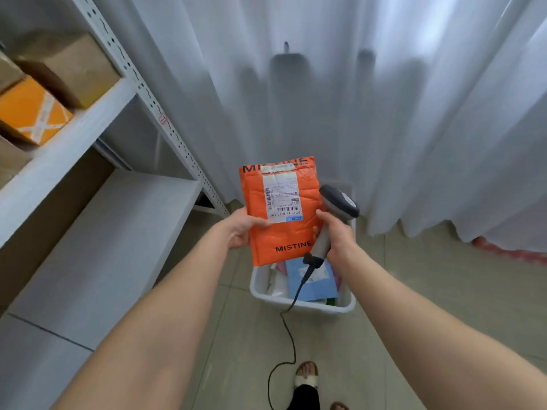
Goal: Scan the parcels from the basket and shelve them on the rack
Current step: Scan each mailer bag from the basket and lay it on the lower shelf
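While both bare forearms reach forward from the bottom edge, a foot in a white sandal (306,377) stands on the tiled floor, next to a black cable (291,335) that snakes up to a handheld scanner (337,202). The right hand (337,235) has its fingers wrapped around the scanner's grey handle, and the dark scanner head sits at the right edge of an orange parcel (284,235). The left hand (241,229) grips that parcel by its left edge, with the thumb on the front beside a white shipping label. The parcel is held upright in the air, printed "MISTINE" in black, directly above a white basket (296,303) on the floor. Inside the basket lie more parcels, a blue one (313,279) uppermost. To the left stands a white metal rack (74,134); one shelf carries a brown cardboard box (71,66) and an orange box (29,110) crossed with white tape. Farthest back, a white curtain (325,99) hangs to the floor.
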